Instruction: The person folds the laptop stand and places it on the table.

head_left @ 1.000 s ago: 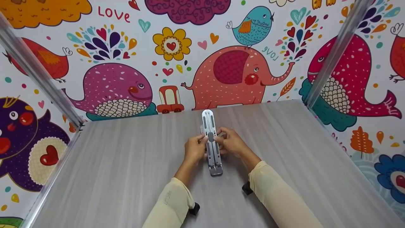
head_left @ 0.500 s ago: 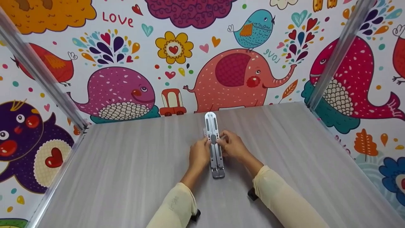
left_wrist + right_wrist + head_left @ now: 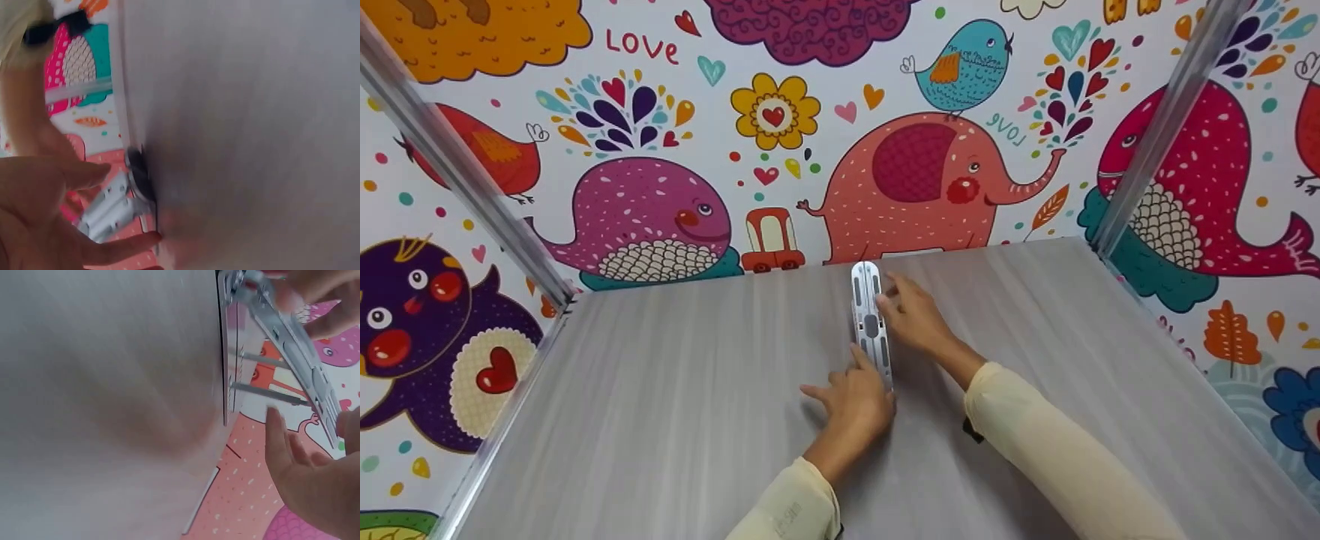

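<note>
A folding laptop stand [image 3: 867, 289] of silvery metal, with grey pads, stands lengthwise on the table in the head view. Its upper arm [image 3: 304, 354] slants up from the base in the right wrist view, with two thin struts [image 3: 270, 394] between them. My left hand [image 3: 856, 401] lies over the stand's near end, fingers spread, hiding that end. In the left wrist view its thumb and a straight finger point towards the dark end feet [image 3: 140, 183]. My right hand [image 3: 913, 315] holds the raised arm near the far end, thumb outside and fingers underneath.
The wood-grain table [image 3: 660, 390] runs back to a wall [image 3: 780, 45] printed with cartoon animals. Metal posts [image 3: 472, 165] stand at the table's back corners. Black straps with small blocks [image 3: 973, 430] sit under the wrists.
My left hand has let go of the stand's middle and moved towards its near end, fingers spreading. My right hand has slid forward along the right side. The view shifts slightly.
</note>
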`<state>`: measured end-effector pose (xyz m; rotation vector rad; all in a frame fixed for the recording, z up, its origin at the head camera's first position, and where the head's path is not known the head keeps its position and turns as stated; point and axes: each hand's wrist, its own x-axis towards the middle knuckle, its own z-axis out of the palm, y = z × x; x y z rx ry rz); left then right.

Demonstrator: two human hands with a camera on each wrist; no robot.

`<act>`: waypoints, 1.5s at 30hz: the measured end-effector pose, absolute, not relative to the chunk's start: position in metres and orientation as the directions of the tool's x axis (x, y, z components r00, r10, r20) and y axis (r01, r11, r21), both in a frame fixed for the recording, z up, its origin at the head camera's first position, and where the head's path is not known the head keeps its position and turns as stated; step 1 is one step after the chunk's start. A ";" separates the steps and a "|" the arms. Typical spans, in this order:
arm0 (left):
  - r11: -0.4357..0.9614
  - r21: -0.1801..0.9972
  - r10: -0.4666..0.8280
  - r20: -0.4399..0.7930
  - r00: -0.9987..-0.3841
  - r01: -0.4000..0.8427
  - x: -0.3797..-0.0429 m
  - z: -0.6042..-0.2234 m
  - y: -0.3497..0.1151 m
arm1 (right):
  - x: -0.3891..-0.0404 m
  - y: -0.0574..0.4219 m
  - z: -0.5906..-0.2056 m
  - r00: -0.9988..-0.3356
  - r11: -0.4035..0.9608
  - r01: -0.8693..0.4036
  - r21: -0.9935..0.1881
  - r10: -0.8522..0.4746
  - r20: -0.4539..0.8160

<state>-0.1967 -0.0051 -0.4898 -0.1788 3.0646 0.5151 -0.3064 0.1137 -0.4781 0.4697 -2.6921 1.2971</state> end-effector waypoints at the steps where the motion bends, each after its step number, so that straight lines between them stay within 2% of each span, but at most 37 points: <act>1: 0.942 0.314 -0.109 -0.055 -0.993 -0.121 -0.195 -0.490 -0.002 | -0.310 0.112 -0.474 -0.939 0.600 -0.344 -0.722 -0.231 0.255; 10: 0.962 0.243 -0.106 -0.089 -0.990 -0.125 -0.197 -0.493 0.008 | -0.337 0.098 -0.450 -0.891 0.673 -0.452 -0.586 -0.308 0.334; 26: 0.969 0.243 -0.035 -0.054 -0.998 -0.047 -0.197 -0.497 0.003 | -0.345 0.092 -0.445 -0.913 0.661 -0.399 -0.636 -0.219 0.346; 33: 0.984 0.175 -0.012 -0.027 -1.000 -0.017 -0.193 -0.499 0.001 | -0.345 0.093 -0.445 -0.895 0.688 -0.429 -0.585 -0.234 0.381; 40: 0.996 0.085 -0.016 -0.035 -0.999 -0.019 -0.191 -0.496 -0.001 | -0.342 0.095 -0.441 -0.893 0.688 -0.434 -0.582 -0.242 0.380; 45: 0.997 0.074 0.019 -0.043 -0.999 0.016 -0.191 -0.495 -0.005 | -0.339 0.099 -0.439 -0.897 0.706 -0.428 -0.564 -0.253 0.363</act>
